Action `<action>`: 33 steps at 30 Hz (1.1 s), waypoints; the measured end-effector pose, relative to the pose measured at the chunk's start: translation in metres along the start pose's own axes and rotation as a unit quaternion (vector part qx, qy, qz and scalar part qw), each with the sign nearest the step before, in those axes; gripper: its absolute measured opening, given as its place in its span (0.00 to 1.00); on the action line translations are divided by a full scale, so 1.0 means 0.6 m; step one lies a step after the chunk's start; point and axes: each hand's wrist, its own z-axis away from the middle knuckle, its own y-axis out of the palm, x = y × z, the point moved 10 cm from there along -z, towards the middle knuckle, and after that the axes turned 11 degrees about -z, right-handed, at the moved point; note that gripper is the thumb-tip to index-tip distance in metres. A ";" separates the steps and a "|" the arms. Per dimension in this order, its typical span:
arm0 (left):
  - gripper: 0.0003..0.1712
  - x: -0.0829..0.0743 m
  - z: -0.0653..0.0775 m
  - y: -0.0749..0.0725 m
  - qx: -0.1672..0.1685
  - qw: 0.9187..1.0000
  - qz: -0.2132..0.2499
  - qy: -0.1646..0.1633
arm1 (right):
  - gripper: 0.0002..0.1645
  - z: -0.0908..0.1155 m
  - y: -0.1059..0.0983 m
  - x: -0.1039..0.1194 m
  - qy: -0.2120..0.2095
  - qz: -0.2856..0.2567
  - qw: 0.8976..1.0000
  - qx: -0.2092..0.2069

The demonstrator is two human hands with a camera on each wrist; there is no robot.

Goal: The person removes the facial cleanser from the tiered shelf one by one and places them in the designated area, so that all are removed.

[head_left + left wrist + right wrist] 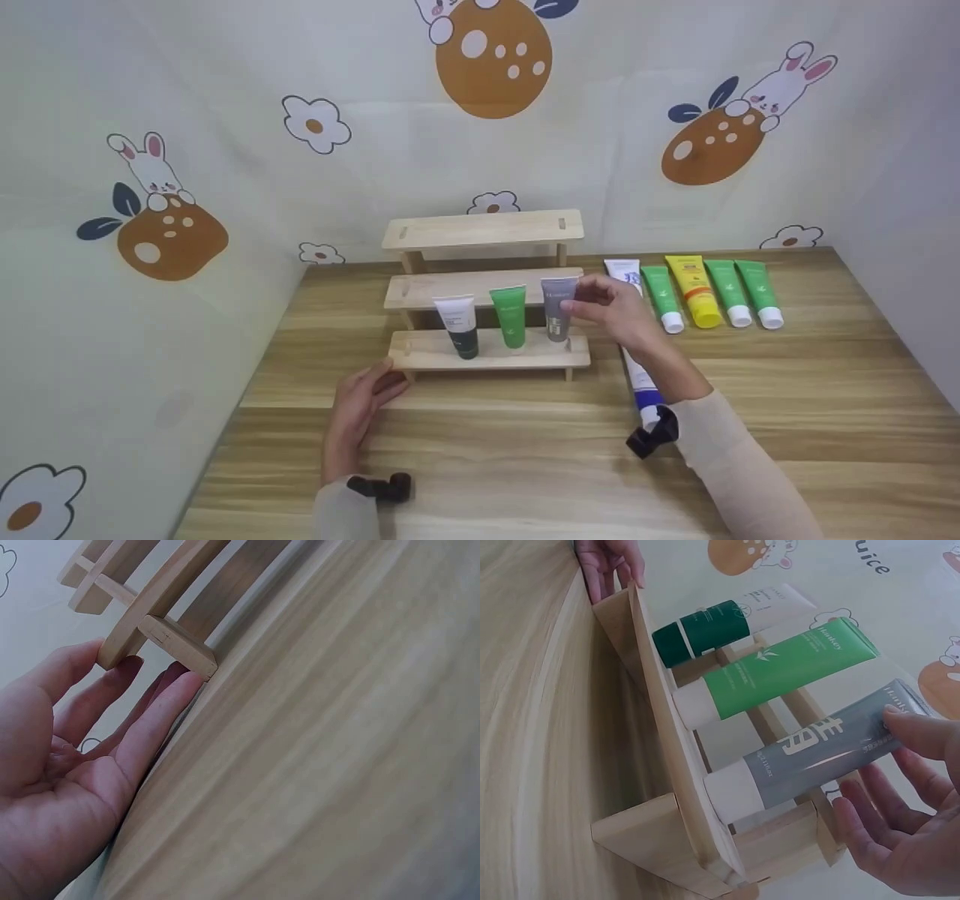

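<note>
A three-tier wooden stand (484, 229) stands against the back cloth. On its lowest board, a white and dark green tube (460, 330), a green tube (510, 319) and a grey tube (556, 309) stand upright on their caps in a row. My right hand (621, 313) pinches the grey tube near its flat upper end, thumb in front; in the right wrist view its white cap (733, 793) meets the board. At the opposite end, my left hand (360, 401) holds the board's left corner, with thumb and a finger around its edge (112, 652).
Right of the stand, a long white tube (641, 379) with a blue band lies partly under my right forearm. Beyond it lie green tubes (661, 294) and a yellow tube (694, 289) on the wood-grain table (495, 457). Patterned cloth (390, 165) hangs behind.
</note>
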 end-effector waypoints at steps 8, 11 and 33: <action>0.17 -0.001 0.002 0.003 0.007 1.000 0.003 0.004 | 0.19 0.011 -0.001 -0.003 0.018 -0.043 0.999 -0.004; 0.16 0.001 0.002 0.005 0.007 1.000 0.001 0.002 | 0.17 0.019 -0.009 -0.001 0.026 -0.090 0.996 -0.002; 0.17 0.000 -0.003 0.002 0.001 1.000 0.009 0.001 | 0.21 0.086 -0.120 0.020 0.003 -0.080 0.995 -0.064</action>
